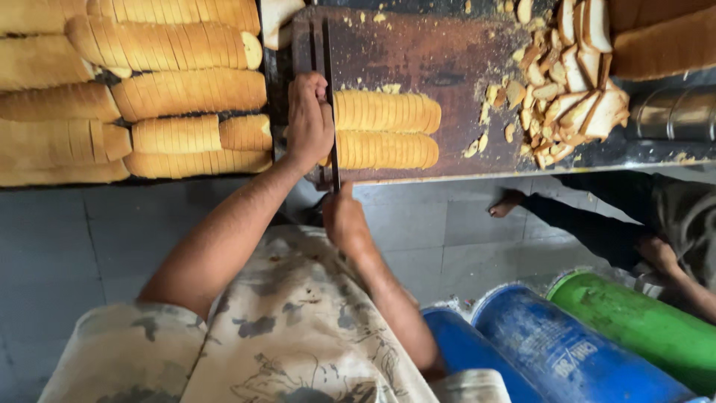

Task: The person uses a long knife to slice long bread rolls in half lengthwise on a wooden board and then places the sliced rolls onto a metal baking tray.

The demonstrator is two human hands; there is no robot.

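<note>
Left hand [309, 119]: laid palm-down, fingers curled over the near ends of two sliced loaves [385, 130], pressing against the thin dark blade [330, 112] that runs across the worktop [440, 67].

Right hand [344, 220]: clenched around the blade's near end at the worktop's front edge; the grip itself is hidden under the fingers.

Sliced loaves: two, golden-brown, side by side on the brown worktop, just right of the blade, cut faces touching it.

Stacked loaves [149, 89]: many, pre-sliced, lying in rows on the surface left of the blade.

Heap of crusts and end slices [570, 97]: piled at the worktop's far right, crumbs scattered around it.

Drums: two blue [567, 351], one green [641, 325], lying low right on the grey tiled floor [74, 239].

Another person [641, 224]: seated on the floor beneath the worktop, dark trousers, bare foot showing.
</note>
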